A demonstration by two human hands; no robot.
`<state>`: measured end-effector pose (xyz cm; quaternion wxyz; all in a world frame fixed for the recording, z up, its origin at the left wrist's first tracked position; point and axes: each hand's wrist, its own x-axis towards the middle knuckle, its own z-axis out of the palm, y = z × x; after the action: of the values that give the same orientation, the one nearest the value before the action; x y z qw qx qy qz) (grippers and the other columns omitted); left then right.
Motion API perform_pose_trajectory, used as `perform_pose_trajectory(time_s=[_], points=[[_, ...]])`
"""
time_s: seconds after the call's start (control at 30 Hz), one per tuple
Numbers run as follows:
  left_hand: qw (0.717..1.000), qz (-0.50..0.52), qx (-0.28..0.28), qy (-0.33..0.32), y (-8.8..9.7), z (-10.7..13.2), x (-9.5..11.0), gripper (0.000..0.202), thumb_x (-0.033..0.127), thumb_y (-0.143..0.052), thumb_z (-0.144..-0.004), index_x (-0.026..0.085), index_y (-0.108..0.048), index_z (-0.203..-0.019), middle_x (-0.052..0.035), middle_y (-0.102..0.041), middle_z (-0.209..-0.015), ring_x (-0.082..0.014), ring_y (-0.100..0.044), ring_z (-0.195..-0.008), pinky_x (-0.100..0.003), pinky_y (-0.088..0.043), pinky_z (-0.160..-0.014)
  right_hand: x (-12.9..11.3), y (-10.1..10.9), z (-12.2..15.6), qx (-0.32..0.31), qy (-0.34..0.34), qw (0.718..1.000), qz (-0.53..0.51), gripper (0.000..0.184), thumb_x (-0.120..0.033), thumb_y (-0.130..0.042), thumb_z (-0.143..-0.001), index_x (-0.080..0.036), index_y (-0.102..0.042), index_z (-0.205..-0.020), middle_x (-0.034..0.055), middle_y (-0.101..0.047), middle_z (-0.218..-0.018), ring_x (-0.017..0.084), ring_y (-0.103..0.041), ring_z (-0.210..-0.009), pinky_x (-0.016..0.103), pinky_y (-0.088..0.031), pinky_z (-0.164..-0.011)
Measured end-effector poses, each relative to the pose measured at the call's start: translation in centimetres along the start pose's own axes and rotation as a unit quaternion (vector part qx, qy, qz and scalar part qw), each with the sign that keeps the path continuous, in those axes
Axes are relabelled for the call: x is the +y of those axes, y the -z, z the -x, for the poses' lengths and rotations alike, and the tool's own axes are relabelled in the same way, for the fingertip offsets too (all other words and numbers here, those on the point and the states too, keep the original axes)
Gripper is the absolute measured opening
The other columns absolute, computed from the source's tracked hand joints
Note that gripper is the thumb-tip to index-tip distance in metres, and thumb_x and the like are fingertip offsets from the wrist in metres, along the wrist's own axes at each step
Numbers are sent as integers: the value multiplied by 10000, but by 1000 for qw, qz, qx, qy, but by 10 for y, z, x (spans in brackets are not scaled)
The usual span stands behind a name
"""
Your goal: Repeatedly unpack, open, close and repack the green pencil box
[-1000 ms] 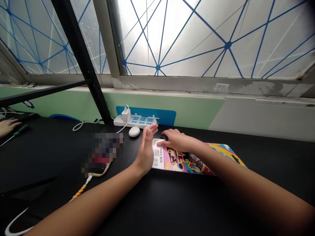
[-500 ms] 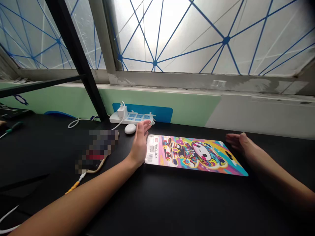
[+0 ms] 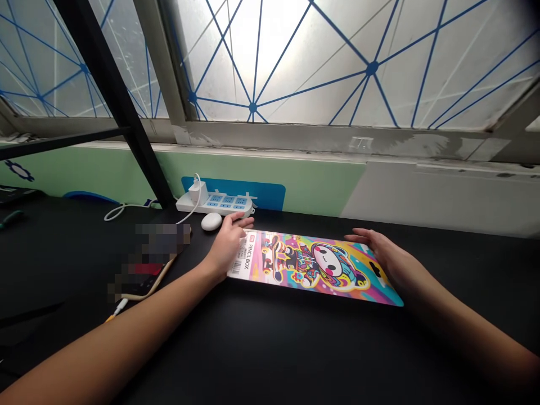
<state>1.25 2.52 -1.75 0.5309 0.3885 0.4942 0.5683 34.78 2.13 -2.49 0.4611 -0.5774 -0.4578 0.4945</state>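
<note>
A flat pencil box (image 3: pixel 314 264) in colourful packaging lies on the black table (image 3: pixel 270 343). It has a cartoon character on a skateboard, and its "PENCIL BOX" label is at the left end. My left hand (image 3: pixel 226 244) grips that left end, with its thumb at the label's edge and the other fingers beyond the far corner. At the opposite end my right hand (image 3: pixel 386 256) is closed around the right edge, fingers reaching over the far corner. The right thumb is hard to make out.
Behind my left hand are a white rounded case (image 3: pixel 211 221) and a white power strip (image 3: pixel 219 203) with a charger plugged in. A blurred phone-like device (image 3: pixel 156 261) with a cable lies left. A black metal frame (image 3: pixel 122 112) rises at the left, before the window wall.
My right hand has come in from the right and now meets the box's right end. My left hand has bent its fingers in at the left end. The view has turned slightly right.
</note>
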Motion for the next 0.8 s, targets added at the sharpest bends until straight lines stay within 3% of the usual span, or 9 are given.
perform_pose_trajectory(time_s=[0.1,0.2,0.37,0.47,0.63,0.8], points=[[999,17,-15,25,-1,1,1,482,36,-549,-843,232,-501,-1280,-149,-678,-1355,-306,-649,-1262,-420,-586,-896,1,2,-1,-26,3,998,56,519,-703,-629,-859,-353,-617,-1242,77,-646,-1412,362,-715,-1138,502,-641,-903],[998,46,-34,35,3,-1,3,521,18,-565,-863,261,-481,-1316,-142,-685,-1349,-283,-665,-1250,-353,-607,-819,5,3,-3,-35,51,985,158,613,-705,-655,-837,-323,-550,-1305,107,-659,-1352,355,-706,-1142,479,-631,-900],[996,56,-48,50,11,-8,2,499,44,-625,-886,253,-498,-1321,-148,-667,-1382,-265,-661,-1264,-324,-620,-813,3,6,-1,-12,110,926,360,690,-698,-591,-866,-266,-483,-1393,133,-676,-1289,352,-700,-1112,496,-585,-933],[996,43,-43,61,12,-11,2,486,94,-681,-881,230,-502,-1312,-156,-674,-1372,-263,-719,-1159,-320,-633,-772,-2,6,2,-25,104,915,389,601,-682,-559,-879,-270,-546,-1318,125,-682,-1315,347,-697,-1112,478,-589,-898],[997,7,-40,72,13,-10,3,483,167,-762,-850,201,-544,-1279,-165,-736,-1254,-214,-777,-740,-294,-613,-576,-5,6,4,-44,101,914,390,494,-668,-555,-872,-269,-621,-1156,105,-748,-1176,333,-722,-1024,443,-600,-797],[997,8,-34,63,12,-9,2,335,184,-740,-860,200,-595,-1162,-129,-748,-1231,-185,-763,-706,-280,-606,-579,-4,5,5,-15,140,917,374,482,-665,-600,-836,-249,-626,-1080,104,-766,-1030,311,-733,-865,415,-587,-679]])
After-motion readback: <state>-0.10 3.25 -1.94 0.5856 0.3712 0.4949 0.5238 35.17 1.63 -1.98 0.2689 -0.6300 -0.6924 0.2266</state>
